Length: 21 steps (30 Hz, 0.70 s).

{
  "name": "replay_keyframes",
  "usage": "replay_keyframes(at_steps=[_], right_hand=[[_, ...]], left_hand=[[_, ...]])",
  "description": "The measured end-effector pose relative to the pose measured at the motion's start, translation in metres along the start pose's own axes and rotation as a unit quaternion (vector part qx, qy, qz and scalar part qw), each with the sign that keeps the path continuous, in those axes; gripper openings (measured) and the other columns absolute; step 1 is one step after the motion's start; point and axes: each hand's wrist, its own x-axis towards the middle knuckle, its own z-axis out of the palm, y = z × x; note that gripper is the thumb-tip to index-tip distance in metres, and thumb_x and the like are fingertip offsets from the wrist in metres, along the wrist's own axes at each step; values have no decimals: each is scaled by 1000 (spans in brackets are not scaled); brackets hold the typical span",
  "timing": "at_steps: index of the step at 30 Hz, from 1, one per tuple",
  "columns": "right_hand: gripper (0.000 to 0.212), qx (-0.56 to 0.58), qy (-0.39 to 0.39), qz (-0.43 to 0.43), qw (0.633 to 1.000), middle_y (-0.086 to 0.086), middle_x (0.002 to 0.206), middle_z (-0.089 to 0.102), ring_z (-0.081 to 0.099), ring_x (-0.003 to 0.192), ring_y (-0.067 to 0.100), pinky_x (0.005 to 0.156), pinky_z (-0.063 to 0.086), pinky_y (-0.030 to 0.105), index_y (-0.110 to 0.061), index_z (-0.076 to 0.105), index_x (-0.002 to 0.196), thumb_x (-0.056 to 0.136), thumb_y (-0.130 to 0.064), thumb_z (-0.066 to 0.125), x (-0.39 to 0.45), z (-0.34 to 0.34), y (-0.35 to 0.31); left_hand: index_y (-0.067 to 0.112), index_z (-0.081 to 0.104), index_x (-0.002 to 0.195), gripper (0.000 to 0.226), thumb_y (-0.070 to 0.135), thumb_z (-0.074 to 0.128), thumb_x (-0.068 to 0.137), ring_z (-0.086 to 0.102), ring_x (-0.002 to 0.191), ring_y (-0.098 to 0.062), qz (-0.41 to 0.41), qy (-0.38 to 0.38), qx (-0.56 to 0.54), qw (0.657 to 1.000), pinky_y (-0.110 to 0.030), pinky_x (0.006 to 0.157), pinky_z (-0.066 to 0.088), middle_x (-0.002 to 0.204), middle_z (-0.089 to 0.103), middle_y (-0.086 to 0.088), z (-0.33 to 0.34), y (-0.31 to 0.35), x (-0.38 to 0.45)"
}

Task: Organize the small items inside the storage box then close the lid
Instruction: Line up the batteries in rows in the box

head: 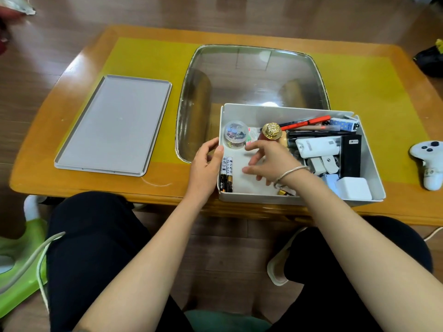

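Two bare forearms reach up from the lap. The left hand (206, 161) grips the left wall of the box (374, 174). The right hand (268, 161) hovers inside it, fingers spread, holding nothing. Batteries (227, 174) lie between the hands; the lid (115, 125) lies well left of the left hand.

Both forearms bare, reaching fwd from the lap, roughly parallel. Left hand (206, 161) turned side-on, fingers loosely curled w/ thumb on top, tips resting against sth at the edge, can't tell if actually gripping. Right hand (266, 161) further in, palm down, fingers spread & relaxed, hovering, holding nothing. Index pointing left, others fanned out below it. Thin silver bangle (288, 174) round the right wrist. Right arm comes in at a steeper angle than the left. Legs in black below.
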Motion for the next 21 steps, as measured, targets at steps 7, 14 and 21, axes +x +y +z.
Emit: replay_keyframes(at_steps=[7, 14, 21], right_hand=[[13, -140, -4, 35, 990, -4, 67, 65, 57, 50, 8, 44, 41, 9, -16, 68, 84, 75, -9, 74, -22, -49, 24], [18, -319, -61, 102, 940, -2, 84, 71, 65, 81, 19, 81, 55, 35, -27, 64, 59, 71, -19, 74, -23, -41, 39], [4, -389, -76, 101, 913, -2, 86, 68, 63, 81, 22, 79, 56, 36, -23, 71, 74, 73, -27, 71, -19, -33, 44]], left_hand=[[19, 54, 128, 33, 32, 49, 98, 57, 101, 1, 1, 1, -10, 1000, -8, 73, 47, 112, 61, 12, 0, -2, 0], [19, 54, 129, 33, 31, 49, 98, 57, 99, 6, -1, -2, -15, 1000, -7, 72, 47, 110, 61, 16, 0, -1, 0], [18, 54, 129, 33, 31, 49, 98, 57, 100, 3, -1, 0, -14, 1000, -8, 73, 47, 110, 60, 14, 0, -2, 0]])
